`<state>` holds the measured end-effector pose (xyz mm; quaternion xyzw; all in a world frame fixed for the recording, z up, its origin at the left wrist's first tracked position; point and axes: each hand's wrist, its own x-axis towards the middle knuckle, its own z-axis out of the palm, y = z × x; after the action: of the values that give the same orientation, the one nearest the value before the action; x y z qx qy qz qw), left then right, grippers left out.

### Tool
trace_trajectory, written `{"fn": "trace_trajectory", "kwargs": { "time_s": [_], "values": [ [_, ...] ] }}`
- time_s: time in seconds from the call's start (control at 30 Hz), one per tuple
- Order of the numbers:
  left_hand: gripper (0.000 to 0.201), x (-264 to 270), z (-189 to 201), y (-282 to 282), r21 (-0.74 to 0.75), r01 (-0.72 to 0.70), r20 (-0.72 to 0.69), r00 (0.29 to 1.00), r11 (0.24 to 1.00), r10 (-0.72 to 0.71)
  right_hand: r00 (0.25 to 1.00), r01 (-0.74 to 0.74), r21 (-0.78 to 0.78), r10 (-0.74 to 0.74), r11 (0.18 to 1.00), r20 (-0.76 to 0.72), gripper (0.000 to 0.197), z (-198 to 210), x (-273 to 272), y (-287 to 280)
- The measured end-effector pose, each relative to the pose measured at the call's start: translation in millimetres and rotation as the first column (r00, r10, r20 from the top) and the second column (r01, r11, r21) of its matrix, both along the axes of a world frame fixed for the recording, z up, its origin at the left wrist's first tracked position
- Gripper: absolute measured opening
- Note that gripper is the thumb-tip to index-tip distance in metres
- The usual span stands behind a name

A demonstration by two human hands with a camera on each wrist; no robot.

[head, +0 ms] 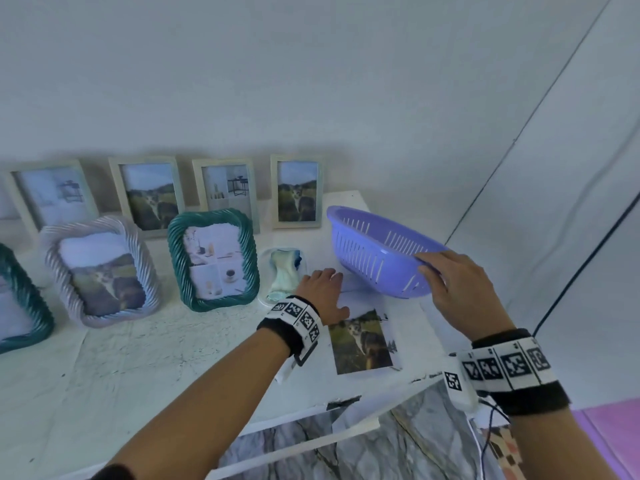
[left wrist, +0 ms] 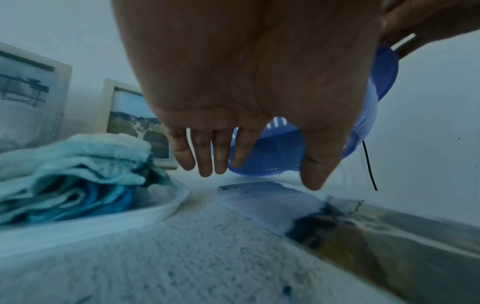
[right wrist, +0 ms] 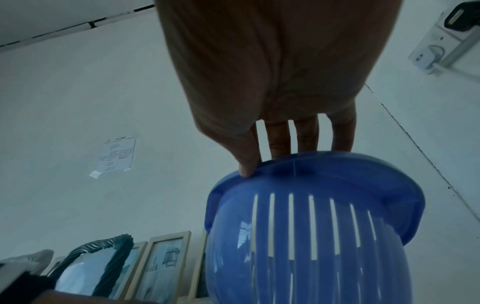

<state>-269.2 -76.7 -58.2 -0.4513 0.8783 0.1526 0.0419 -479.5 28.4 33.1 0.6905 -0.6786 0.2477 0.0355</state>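
Observation:
A purple slotted basket (head: 374, 251) (left wrist: 280, 144) (right wrist: 311, 226) is tipped up at the table's right end, its near side raised. My right hand (head: 446, 282) (right wrist: 272, 156) grips its near rim, thumb beneath and fingers over the edge. My left hand (head: 325, 289) (left wrist: 244, 148) hovers palm down with straight fingers just left of the basket and holds nothing. Under and beside it lies a loose cat photo (head: 360, 341) (left wrist: 337, 222) on a small stack of prints; the stack's far end runs under the raised basket.
A white dish (head: 268, 299) (left wrist: 155, 211) with a folded blue-green cloth (head: 284, 271) (left wrist: 72, 168) sits left of my left hand. A teal frame (head: 213, 258), a lilac frame (head: 100, 271) and several wooden frames (head: 298, 190) stand behind. The table edge (head: 346, 410) is near; a black cable (head: 571, 282) hangs right.

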Motion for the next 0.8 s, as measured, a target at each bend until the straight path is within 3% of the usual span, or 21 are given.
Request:
{"fn": "trace_trajectory", "kwargs": {
  "time_s": [0.17,0.33,0.57,0.8],
  "values": [
    [0.087,-21,-8,-8,0.012,0.062,0.070,0.996,0.998,-0.063,1.000,-0.006,0.037,0.006,0.999,0.006,0.021,1,-12,-1],
    [0.084,-25,-16,4,-0.007,0.136,0.105,0.985,0.991,-0.134,1.000,-0.030,0.027,0.030,0.999,0.008,0.019,-4,-16,5],
    [0.083,6,-14,33,0.001,0.218,0.123,0.969,0.976,-0.216,0.995,-0.091,0.050,0.093,0.995,-0.028,0.025,-28,-3,32],
    [0.086,55,-17,73,0.077,0.184,0.174,0.965,0.980,-0.195,0.988,-0.136,0.102,0.142,0.986,-0.059,0.025,-51,32,71]
  ]
}}
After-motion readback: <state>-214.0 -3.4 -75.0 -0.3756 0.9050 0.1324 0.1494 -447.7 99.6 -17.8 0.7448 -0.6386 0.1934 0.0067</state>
